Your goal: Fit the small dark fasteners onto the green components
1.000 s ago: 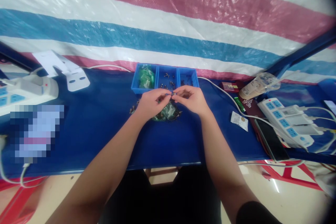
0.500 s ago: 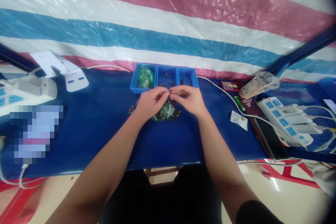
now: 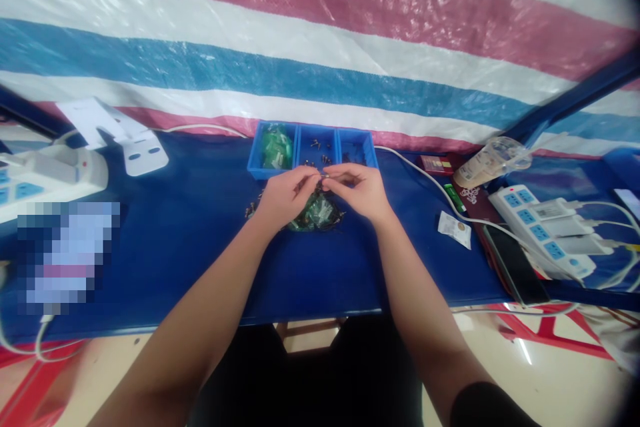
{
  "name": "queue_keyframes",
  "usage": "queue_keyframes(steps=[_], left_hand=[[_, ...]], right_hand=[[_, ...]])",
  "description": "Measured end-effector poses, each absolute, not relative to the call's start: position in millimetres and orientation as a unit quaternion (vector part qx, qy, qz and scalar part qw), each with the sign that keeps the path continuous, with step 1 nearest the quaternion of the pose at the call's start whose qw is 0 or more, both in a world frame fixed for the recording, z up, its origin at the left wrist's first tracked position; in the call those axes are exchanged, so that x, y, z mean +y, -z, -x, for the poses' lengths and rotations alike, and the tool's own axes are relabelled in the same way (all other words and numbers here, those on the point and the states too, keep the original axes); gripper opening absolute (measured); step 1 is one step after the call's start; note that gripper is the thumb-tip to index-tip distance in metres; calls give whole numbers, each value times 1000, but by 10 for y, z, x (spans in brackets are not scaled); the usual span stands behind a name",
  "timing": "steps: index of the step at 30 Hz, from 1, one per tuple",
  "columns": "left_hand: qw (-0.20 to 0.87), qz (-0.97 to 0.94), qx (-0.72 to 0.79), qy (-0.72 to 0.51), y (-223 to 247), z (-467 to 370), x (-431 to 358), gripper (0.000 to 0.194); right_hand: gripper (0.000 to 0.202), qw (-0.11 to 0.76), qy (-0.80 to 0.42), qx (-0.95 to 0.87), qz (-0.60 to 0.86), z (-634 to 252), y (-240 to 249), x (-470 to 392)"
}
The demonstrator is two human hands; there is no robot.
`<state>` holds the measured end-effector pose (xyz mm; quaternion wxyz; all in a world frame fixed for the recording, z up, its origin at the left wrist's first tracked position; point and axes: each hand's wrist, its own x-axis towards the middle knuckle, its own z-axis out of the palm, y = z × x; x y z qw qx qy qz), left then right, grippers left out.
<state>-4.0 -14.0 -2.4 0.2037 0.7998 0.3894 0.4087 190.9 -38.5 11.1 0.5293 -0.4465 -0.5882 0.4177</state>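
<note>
My left hand (image 3: 290, 195) and my right hand (image 3: 359, 188) meet at the fingertips over the table. Both are closed in a pinch on something small, partly hidden by the fingers and too small to name. Just below them lies a clear greenish plastic bag (image 3: 320, 212) of small parts, some dark ones showing at its edge. More small metal parts (image 3: 251, 209) lie left of my left wrist. Behind the hands stands a blue bin (image 3: 251, 167) with three compartments: a green bag (image 3: 277, 148) on the left, small screw-like pieces (image 3: 316, 144) in the middle, a few dark bits on the right.
At right are a plastic cup (image 3: 490, 163), a white packet (image 3: 455, 229), a phone (image 3: 517, 267) and a power strip (image 3: 543, 230) with plugs. A white cable (image 3: 425, 177) crosses there. At left are a white stand (image 3: 145, 152), another power strip (image 3: 85, 170) and a blurred-out device (image 3: 70, 257).
Almost nothing differs. Both hands stay together at the fingertips with only a very slight shift of the fingers and of the view.
</note>
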Motion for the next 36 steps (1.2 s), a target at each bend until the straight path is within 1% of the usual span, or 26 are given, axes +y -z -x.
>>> queue_keyframes(steps=[8, 17, 30, 36], left_hand=[[208, -796, 391, -413, 54, 39, -132, 26], [174, -799, 380, -433, 53, 27, -117, 22], [178, -801, 398, -411, 43, 30, -131, 28], [155, -795, 388, -439, 75, 29, -111, 25]], right_hand=[[31, 533, -412, -582, 456, -1905, -92, -387], [33, 533, -426, -575, 452, -1896, -99, -381], [33, 531, -425, -574, 455, -1894, -91, -384], [32, 540, -426, -573, 446, -1891, -62, -374]])
